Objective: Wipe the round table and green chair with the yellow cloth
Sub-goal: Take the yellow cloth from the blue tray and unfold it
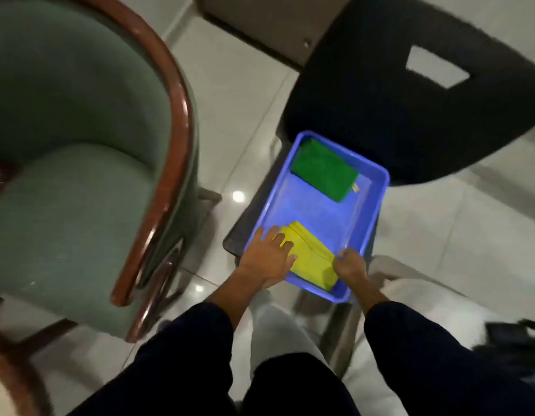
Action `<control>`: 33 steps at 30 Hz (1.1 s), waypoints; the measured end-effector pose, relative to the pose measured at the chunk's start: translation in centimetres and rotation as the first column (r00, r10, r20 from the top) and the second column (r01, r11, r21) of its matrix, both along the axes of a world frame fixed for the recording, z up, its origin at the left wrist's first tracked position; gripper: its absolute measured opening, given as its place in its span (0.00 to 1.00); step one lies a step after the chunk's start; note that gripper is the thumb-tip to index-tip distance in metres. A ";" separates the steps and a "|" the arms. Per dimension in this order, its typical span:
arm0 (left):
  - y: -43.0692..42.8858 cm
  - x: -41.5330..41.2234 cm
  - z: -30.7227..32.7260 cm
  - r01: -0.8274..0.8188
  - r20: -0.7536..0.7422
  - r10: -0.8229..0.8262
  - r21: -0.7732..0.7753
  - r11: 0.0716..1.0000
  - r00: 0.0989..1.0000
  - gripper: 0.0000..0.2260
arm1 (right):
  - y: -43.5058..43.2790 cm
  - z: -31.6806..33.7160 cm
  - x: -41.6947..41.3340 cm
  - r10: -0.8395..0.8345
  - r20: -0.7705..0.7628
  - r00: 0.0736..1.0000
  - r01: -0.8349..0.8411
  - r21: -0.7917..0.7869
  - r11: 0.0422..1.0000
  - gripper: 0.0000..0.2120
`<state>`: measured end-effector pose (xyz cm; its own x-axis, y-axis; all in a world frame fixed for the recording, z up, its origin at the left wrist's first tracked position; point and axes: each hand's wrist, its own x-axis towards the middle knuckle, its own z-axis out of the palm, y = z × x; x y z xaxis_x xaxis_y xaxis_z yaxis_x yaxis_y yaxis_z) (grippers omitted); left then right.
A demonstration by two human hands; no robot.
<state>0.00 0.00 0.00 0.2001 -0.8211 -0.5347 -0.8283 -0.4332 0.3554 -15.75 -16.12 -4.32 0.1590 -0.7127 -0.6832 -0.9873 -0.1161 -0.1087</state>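
A folded yellow cloth (311, 256) lies in the near end of a blue tray (377, 190). My left hand (267, 256) rests flat with spread fingers on the cloth's left edge and the tray's rim. My right hand (350, 265) pinches the cloth's right edge. The green chair (65, 163), with a curved brown wooden frame, fills the left side. A curved brown edge at the bottom left corner may be the round table (8, 370); most of it is out of view.
A folded green cloth (324, 169) lies at the tray's far end. The tray sits on a black chair (410, 100) with a cut-out handle. Glossy white floor tiles (230, 94) run between the chairs. A dark object (515, 340) lies at the lower right.
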 end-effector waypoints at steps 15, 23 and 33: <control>3.0 1.6 -2.1 -0.061 0.008 0.062 -0.071 0.996 0.998 0.14 | -0.1 -2.4 3.3 0.495 -0.205 0.844 -0.477 0.136 0.869 0.19; 6.7 4.2 2.4 -0.379 -0.202 0.331 -0.285 0.880 0.922 0.34 | 5.9 10.3 12.1 0.861 -0.093 0.500 -0.848 -0.254 0.465 0.22; 18.6 11.6 13.4 -0.521 -0.101 0.684 -0.730 0.442 0.722 0.38 | 17.7 28.0 22.8 0.852 0.523 -0.028 -0.757 -0.567 0.324 0.25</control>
<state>11.60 18.58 13.37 0.8156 -0.5362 0.2173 -0.5338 -0.5526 0.6401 7.07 1.63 23.70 0.9811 0.1860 0.0531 0.1862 -0.8337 -0.5199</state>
